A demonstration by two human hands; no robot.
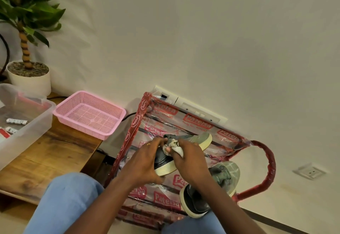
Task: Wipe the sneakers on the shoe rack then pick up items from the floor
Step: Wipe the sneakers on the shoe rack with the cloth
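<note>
The sneaker (pixel 197 139), grey-green with a cream sole, is held between both hands above the shoe rack (pixel 136 121), its toe pointing away past the right hand. The left hand (pixel 145 158) grips its darker heel end, fingers curled under the sole and thumb up by the collar. The right hand (pixel 191 160) is clenched on a crumpled whitish cloth (pixel 174 146), pinching it against the upper of the shoe just beside the left thumb.

Below the right wrist lies the second sneaker (pixel 211 187), resting on the rack with its opening facing up. The rack stands under and beyond both hands, wrapped in clear plastic printed with red lettering, its red curved handle out to the right of the right hand.

To the left of the left hand a wooden table (pixel 55 156) carries a pink basket (pixel 81 127), the nearest thing on it. Further left sits a clear plastic box (pixel 36 123), and beyond that a potted plant (pixel 25 13) in a white pot. On the wall beyond the hands, behind the rack, is a white socket panel (pixel 198 111); a single socket (pixel 310 173) sits far right of the right hand. Blue-jeaned knees (pixel 68 202) show beneath both forearms.
</note>
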